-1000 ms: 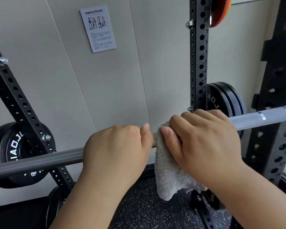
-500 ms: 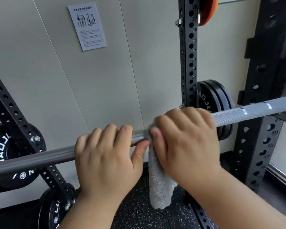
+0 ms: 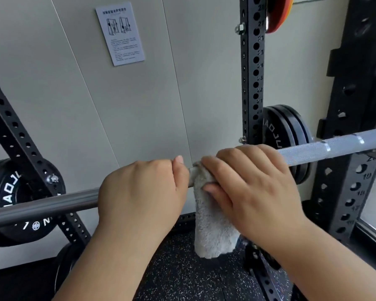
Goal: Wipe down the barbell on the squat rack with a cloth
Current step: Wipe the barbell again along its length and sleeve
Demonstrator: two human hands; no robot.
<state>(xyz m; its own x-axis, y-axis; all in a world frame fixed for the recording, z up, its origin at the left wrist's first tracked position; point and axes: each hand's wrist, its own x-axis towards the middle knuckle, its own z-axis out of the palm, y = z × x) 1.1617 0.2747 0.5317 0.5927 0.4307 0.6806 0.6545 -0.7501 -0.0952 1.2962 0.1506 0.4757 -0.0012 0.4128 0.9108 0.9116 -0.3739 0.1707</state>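
Pale wall panels fill the background, with a printed instruction sheet (image 3: 120, 33) fixed at upper centre-left of the frame. Speckled rubber floor (image 3: 182, 274) lies below. The barbell (image 3: 334, 146) runs from lower left to middle right. I take it to be resting on the squat rack, but its supports are not visible to me. A perforated rack upright (image 3: 251, 83) stands behind it, right of centre, with black weight plates (image 3: 284, 127) stored beside it.

My left hand (image 3: 139, 192) grips the smooth shaft at centre frame, fingers curled over the top. My right hand (image 3: 252, 187) sits just beside it and is wrapped round the cloth (image 3: 213, 231), which is draped over the bar. My thumb presses the cloth from the near side. The cloth's loose end hangs below the bar toward the floor.

Assessment: a wiping stroke is in hand at mid-shaft. The knurled length to the right and the grey length to the left look likely to need passes, though cleanliness cannot be judged from here.

Recommendations:
1. Brace the bar with the left hand so it neither rolls nor slides on the rack.
2. Close the cloth fully round the shaft, underside included.
3. Twist while sliding along the knurling, where grime lodges.
4. Gather the hanging tail so it does not snag the upright.
5. Shift the left hand clear before wiping its section.
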